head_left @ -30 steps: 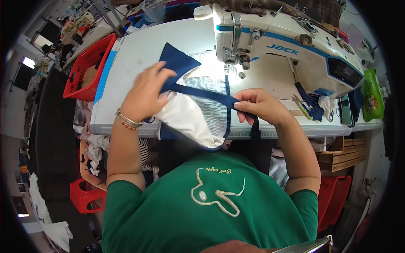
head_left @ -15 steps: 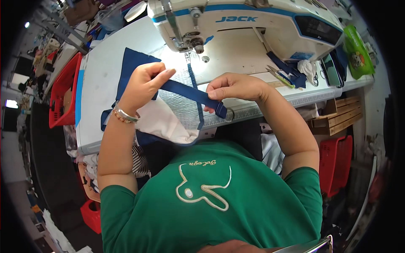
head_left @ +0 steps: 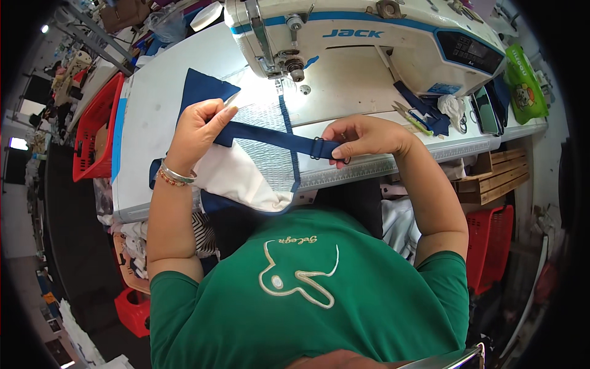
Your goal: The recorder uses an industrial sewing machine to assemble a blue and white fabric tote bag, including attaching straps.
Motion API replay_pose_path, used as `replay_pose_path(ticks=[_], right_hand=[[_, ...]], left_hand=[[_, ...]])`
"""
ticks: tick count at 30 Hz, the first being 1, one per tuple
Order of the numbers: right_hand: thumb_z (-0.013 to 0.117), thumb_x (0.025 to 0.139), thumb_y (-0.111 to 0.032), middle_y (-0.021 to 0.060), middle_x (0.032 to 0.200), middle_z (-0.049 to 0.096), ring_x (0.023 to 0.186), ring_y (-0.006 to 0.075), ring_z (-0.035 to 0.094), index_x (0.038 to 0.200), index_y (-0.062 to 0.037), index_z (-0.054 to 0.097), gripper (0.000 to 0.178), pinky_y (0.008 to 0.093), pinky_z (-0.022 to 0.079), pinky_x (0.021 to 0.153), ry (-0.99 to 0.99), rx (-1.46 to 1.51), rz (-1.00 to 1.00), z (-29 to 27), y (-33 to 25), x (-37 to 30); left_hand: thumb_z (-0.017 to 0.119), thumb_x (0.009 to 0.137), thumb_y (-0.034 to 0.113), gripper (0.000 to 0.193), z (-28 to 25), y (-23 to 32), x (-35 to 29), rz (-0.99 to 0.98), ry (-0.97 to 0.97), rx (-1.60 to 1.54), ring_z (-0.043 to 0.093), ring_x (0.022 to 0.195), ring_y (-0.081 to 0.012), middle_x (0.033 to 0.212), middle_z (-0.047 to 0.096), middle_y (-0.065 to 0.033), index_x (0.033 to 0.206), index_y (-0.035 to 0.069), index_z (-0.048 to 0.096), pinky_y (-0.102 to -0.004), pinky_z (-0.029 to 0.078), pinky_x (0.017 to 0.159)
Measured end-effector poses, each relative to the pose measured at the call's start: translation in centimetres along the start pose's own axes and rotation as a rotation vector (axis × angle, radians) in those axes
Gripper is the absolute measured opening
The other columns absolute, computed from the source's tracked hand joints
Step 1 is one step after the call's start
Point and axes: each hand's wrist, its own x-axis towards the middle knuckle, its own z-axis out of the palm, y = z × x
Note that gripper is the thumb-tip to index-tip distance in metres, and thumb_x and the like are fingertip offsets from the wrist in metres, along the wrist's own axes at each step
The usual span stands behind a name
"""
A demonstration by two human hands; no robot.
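A navy fabric strap [head_left: 270, 136] stretches between my two hands above the sewing table. My left hand [head_left: 195, 132] pinches its left end beside a navy fabric piece [head_left: 206, 89]. At the other end my right hand [head_left: 362, 138] grips the strap between thumb and fingers, close to a dark slider buckle [head_left: 316, 148] and a small ring. Below the strap lie a shirred, light grey-blue panel [head_left: 264, 161] with a navy edge and white cloth [head_left: 243, 178] hanging over the table's front edge. The sewing machine's needle area [head_left: 294, 67] is just beyond, with nothing of the strap under it.
The white sewing machine [head_left: 393, 46] spans the back of the table. Thread snips [head_left: 413, 118], navy scraps [head_left: 437, 120], a phone [head_left: 484, 111] and a green bag [head_left: 524, 86] sit to the right. Red baskets [head_left: 101, 132] stand beside the table.
My right hand has slid right and slightly down, drawing the strap straighter; the buckle now shows clear of the fingers. My left hand has moved slightly left and down. The view has shifted a little.
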Motion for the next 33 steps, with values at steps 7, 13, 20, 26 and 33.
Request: replay_pose_path(ticks=[7, 13, 20, 26, 33], right_hand=[[0.072, 0.092, -0.012, 0.0067, 0.092, 0.073, 0.082, 0.0129, 0.068, 0.112, 0.0, 0.069, 0.024, 0.0287, 0.056, 0.075, 0.332, -0.264, -0.067, 0.5, 0.2, 0.8], [0.075, 0.083, -0.016, 0.0196, 0.089, 0.073, 0.08, 0.0293, 0.071, 0.102, 0.0029, 0.071, 0.027, 0.0387, 0.054, 0.075, 0.523, -0.503, -0.435, 4.1, 0.4, 4.0], [0.073, 0.086, -0.014, 0.02, 0.084, 0.073, 0.074, 0.0302, 0.071, 0.097, 0.0027, 0.073, 0.02, 0.0375, 0.054, 0.071, 0.645, -0.396, -0.42, 4.6, 1.1, 0.8], [0.074, 0.09, -0.014, 0.0147, 0.077, 0.073, 0.068, 0.0219, 0.069, 0.095, 0.0016, 0.075, 0.017, 0.0346, 0.053, 0.067, 0.691, -0.328, -0.376, 4.0, 2.2, -1.5], [0.073, 0.094, -0.016, 0.0133, 0.08, 0.074, 0.069, 0.018, 0.069, 0.102, 0.0004, 0.075, 0.018, 0.0322, 0.054, 0.068, 0.714, -0.25, -0.399, 3.8, 2.3, -1.6]], left_hand=[[0.073, 0.093, 0.016, 0.025, 0.3, 1.1, -0.9, 0.128, 0.126, 0.917, 0.055, 0.064, -0.0229, 0.072, 0.057, -0.005, 0.078, 0.004, 0.058, -0.0404, 0.043, 0.06], [0.079, 0.086, 0.011, 0.052, 8.9, 4.0, -0.9, 0.305, -0.153, 0.242, 0.064, 0.115, -0.0387, 0.117, 0.066, -0.0211, 0.131, 0.003, 0.054, -0.0433, 0.049, 0.099], [0.074, 0.093, 0.009, 0.02, 9.6, 2.5, 0.6, -0.058, -0.277, 0.006, 0.049, 0.068, -0.004, 0.074, 0.061, 0.0013, 0.106, 0.002, 0.06, -0.022, 0.041, 0.061], [0.075, 0.093, 0.008, 0.014, 10.7, 2.3, 0.2, -0.005, -0.312, 0.061, 0.05, 0.065, -0.0053, 0.074, 0.063, -0.0004, 0.1, 0.001, 0.065, -0.0232, 0.041, 0.058], [0.074, 0.092, 0.008, 0.015, 11.2, 2.9, 0.1, 0.088, -0.251, 0.106, 0.058, 0.066, -0.0102, 0.08, 0.069, -0.0062, 0.105, 0.001, 0.07, -0.0255, 0.047, 0.062]])
